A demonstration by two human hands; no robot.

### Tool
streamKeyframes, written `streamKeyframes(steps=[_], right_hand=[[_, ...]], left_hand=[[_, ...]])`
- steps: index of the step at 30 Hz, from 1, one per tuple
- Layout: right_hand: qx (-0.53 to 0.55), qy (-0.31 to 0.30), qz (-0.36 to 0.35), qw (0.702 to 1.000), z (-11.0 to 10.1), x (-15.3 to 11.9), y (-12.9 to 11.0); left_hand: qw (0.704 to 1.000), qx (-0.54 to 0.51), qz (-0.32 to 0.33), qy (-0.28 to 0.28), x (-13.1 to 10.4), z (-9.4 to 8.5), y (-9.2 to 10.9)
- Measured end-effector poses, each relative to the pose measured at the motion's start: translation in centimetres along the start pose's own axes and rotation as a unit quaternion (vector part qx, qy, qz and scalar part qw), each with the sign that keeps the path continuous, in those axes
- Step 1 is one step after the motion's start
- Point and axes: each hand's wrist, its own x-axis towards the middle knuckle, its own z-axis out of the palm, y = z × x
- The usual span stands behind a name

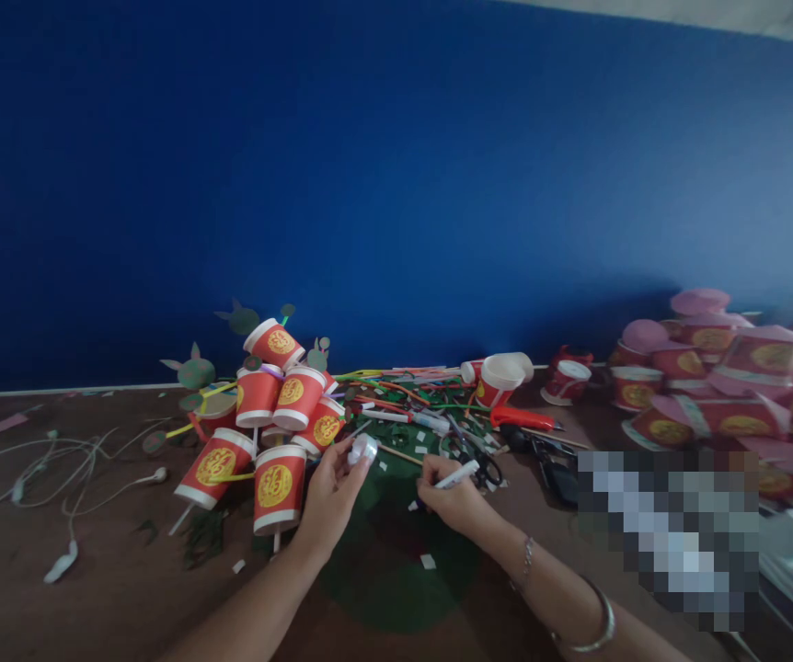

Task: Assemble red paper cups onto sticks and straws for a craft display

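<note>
My left hand [333,487] has its thumb and fingers closed round a small shiny white roll [363,449] that looks like tape. In my right hand [450,496] is a white marker [457,474], its lower end pointing down and left toward the dark green paper [396,570] on the table. A thin wooden stick [400,454] lies between the hands, its right end close to my right fingers. Left of my left hand are several red-and-white paper cups [278,490], some on sticks, with green rabbit-shaped cutouts [193,370] and straws attached.
Scissors [486,471], a red-handled cutter [524,418] and many coloured straws [396,391] lie beyond my hands. White earphones [62,563] sprawl at left. More cups with pink paper [734,414] are piled at right, near a pixelated patch. A blue wall [383,184] rises behind.
</note>
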Motion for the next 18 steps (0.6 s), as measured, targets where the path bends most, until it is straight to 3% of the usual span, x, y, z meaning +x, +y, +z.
streamKeyframes(steps=[18], right_hand=[[0.072, -0.064, 0.057, 0.994, -0.1, -0.6, -1.3]], left_hand=[[1.000, 0.022, 0.007, -0.005, 0.1, -0.2, -0.3]])
